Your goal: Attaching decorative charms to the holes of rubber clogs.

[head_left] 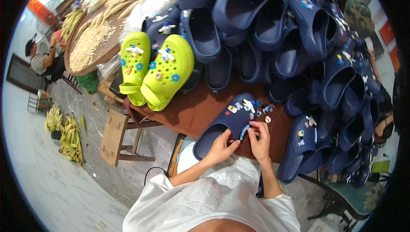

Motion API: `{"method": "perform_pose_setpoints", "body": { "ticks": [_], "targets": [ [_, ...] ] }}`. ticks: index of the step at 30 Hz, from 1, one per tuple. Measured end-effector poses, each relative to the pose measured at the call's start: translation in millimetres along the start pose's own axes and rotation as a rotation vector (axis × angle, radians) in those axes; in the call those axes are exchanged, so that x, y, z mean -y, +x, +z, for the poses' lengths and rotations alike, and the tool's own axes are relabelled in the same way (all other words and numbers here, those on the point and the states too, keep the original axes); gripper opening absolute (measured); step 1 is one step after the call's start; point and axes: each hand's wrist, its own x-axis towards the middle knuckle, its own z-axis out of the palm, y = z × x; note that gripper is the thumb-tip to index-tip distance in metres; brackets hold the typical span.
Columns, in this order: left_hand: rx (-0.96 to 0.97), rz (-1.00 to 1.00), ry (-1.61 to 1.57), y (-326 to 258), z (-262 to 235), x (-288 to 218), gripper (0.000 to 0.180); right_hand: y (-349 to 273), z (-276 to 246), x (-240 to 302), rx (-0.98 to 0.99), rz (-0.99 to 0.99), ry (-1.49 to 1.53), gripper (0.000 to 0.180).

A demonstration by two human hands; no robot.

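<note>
A navy clog (226,123) lies on the brown table (188,112) right in front of me, with several small colourful charms pressed into its top. My left hand (222,145) grips the clog's side near its opening. My right hand (259,140) pinches a small charm against the clog's front edge. A few loose charms (265,111) lie on the table just beyond the clog.
A big heap of navy clogs (290,31) fills the table's far and right side. Two lime-green clogs (156,70) stand at the left. A round tray of kernels (87,46) and corn cobs, a wooden stool (114,136), corn on the floor (68,134) and a seated person (42,59) are at the left.
</note>
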Motion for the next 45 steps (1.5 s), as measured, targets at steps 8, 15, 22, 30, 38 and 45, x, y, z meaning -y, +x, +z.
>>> {"method": "perform_pose_setpoints", "body": {
  "ticks": [8, 15, 22, 30, 38, 45],
  "targets": [
    [-0.223, 0.177, 0.117, -8, -21, -20, 0.041, 2, -5, 9, -0.117, -0.034, 0.031, 0.02],
    [-0.093, 0.362, -0.207, -45, -79, -110, 0.042, 9, -18, 8, -0.208, 0.009, 0.099, 0.018],
    [-0.335, 0.591, -0.106, -51, -147, -202, 0.046, 10, -9, 12, -0.133, -0.048, 0.034, 0.013],
    [-0.625, 0.691, 0.374, 54, -212, -270, 0.031, 8, -10, 8, -0.059, -0.053, 0.008, 0.009],
    [-1.018, 0.561, 0.862, 179, -257, -299, 0.033, 0, -22, -2, -0.048, -0.003, -0.046, 0.009],
    [-1.088, 0.419, 1.171, 208, -255, -311, 0.028, -1, -25, -5, -0.019, 0.039, -0.069, 0.01]
  ]
}}
